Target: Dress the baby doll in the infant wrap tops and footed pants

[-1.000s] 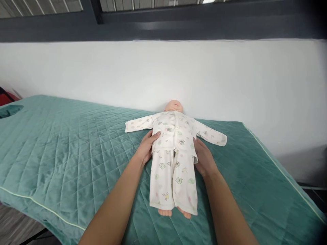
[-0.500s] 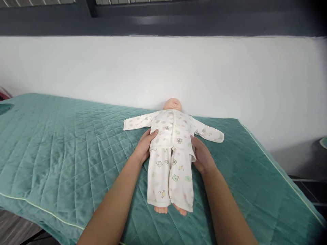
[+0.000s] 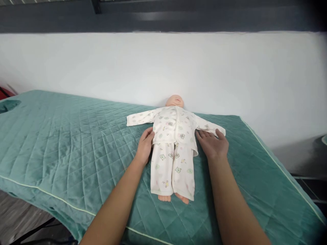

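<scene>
A baby doll [image 3: 174, 101] lies on its back on a green quilted cover, its head toward the wall and its feet toward me. It wears a white printed shirt [image 3: 176, 126] with long sleeves spread to both sides, and matching trousers [image 3: 163, 166]; its toes stick out below the hems. My left hand [image 3: 146, 144] rests against the shirt's left edge, fingers stretched and partly hidden by the cloth. Palm up, my right hand [image 3: 213, 144] lies just below the right sleeve, fingers extended toward the doll's side, holding nothing.
The green quilted cover [image 3: 76, 153] spreads over the bed, with a pale piping line along its edges. A white wall [image 3: 102, 64] rises directly behind, below a dark beam [image 3: 178, 17]. Something red [image 3: 5, 92] shows at the far left. Dark floor lies at the lower left.
My right hand has moved away from the doll's side to the right and turned palm up. My left thumb has come off the shirt front. The view has shifted slightly.
</scene>
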